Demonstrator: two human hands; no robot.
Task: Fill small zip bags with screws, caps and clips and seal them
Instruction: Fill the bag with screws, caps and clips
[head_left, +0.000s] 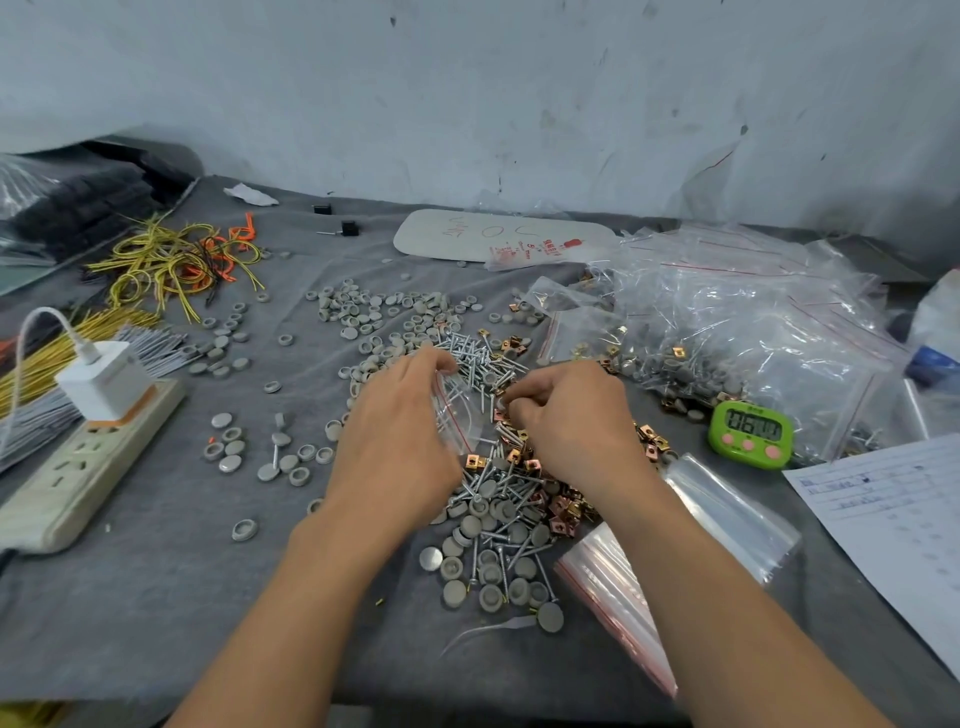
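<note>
Clear plastic shows between the two hands: a small zip bag with a red strip at its mouth, held just above the middle of the parts pile. The left hand grips it, fingers curled round one side, apparently to keep the mouth spread and turned toward the other hand. The right hand has its fingers curled in, tips bunched low on the pile beside that mouth; whether a piece is already pinched there I cannot tell.

Screws, grey caps and copper clips lie loose on the grey cloth, heaped close to both hands so that each pick is a short reach. Empty bags wait near the right forearm, filled bags pile up beyond, and a green timer stands beside them, probably for pacing.
</note>
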